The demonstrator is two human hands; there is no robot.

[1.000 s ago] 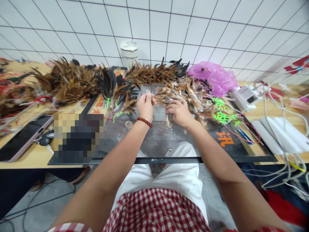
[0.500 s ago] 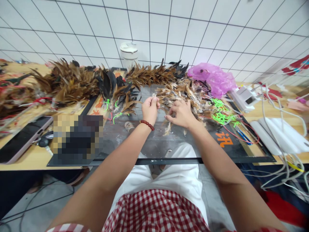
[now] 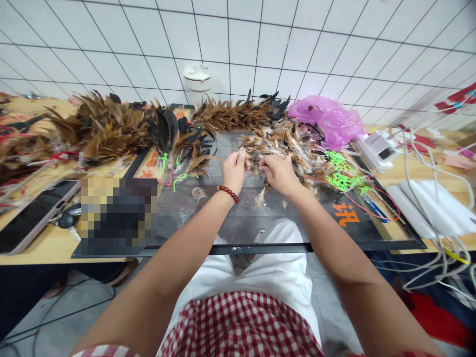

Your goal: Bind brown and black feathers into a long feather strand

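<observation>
Picking, seemingly, through the feather pile (image 3: 273,141) on the desk (image 3: 48,251), with left hand (image 3: 234,172) pinched closed alongside, contents unclear, and right hand (image 3: 279,174) curled at its edge, grip untellable; likely needing light fingers next.

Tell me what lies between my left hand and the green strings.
In the head view, your right hand and part of the mottled feather pile lie between your left hand and the green strings.

from close above, the head camera faces forward and down over the worktop (image 3: 238,220).
</observation>
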